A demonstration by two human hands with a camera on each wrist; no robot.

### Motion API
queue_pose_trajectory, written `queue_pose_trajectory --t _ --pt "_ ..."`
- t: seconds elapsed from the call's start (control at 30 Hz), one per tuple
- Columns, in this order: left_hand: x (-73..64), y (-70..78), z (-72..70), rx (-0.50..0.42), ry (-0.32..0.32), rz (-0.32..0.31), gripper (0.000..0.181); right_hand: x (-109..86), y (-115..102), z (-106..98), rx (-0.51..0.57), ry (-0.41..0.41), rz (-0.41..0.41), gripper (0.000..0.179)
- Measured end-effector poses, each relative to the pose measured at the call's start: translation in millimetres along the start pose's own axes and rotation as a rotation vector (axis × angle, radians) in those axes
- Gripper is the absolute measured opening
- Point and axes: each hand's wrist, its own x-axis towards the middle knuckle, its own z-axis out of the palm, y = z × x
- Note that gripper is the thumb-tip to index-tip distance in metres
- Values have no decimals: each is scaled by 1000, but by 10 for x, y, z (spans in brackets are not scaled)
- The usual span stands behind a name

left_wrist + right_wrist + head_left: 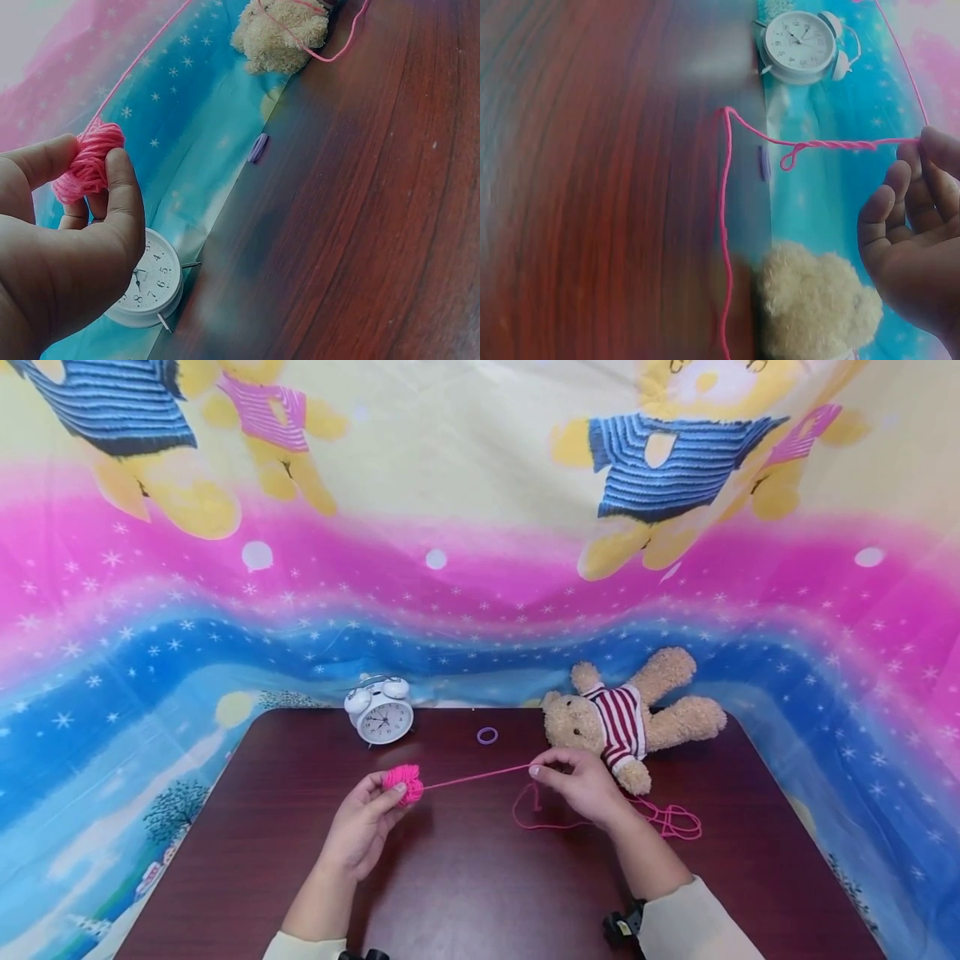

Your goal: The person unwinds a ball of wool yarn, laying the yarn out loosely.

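Observation:
My left hand (362, 827) grips a small wound bundle of pink yarn (403, 784) between thumb and fingers, above the table. From the bundle a strand (476, 776) runs taut to my right hand (581, 783), which pinches it between thumb and fingertip. In the right wrist view the yarn beyond the pinch (832, 144) is twisted on itself, with a small loop, then hangs down. Loose coils of the same yarn (678, 822) lie on the table by the right forearm.
A white twin-bell alarm clock (384, 718) stands at the back left of the dark wooden table (465, 877). Near the back edge lies a purple ring (487, 736). A teddy bear (622, 718) in a striped shirt lies at the back right. Behind hangs a printed cloth (450, 610).

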Motion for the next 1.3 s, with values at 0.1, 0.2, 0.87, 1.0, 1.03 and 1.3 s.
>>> queue_pose_trajectory --t 0.1,0.2,0.87,1.0,1.03,1.3 --pt "1 3 -1 -3 7 1 38 -3 4 -63 8 11 10 19" --pt "-1 5 -5 3 7 10 36 -8 8 -129 18 31 11 17" --pt "9 19 -106 2 23 -1 37 -150 199 -525 -41 93 102 27" --pt "4 25 -140 3 28 -6 37 -208 215 -622 -63 108 105 27" --pt "2 26 -149 8 26 -2 37 -222 223 -647 -65 112 106 27" --pt "-5 31 -225 9 33 -1 33 -338 344 -851 -105 151 135 30"
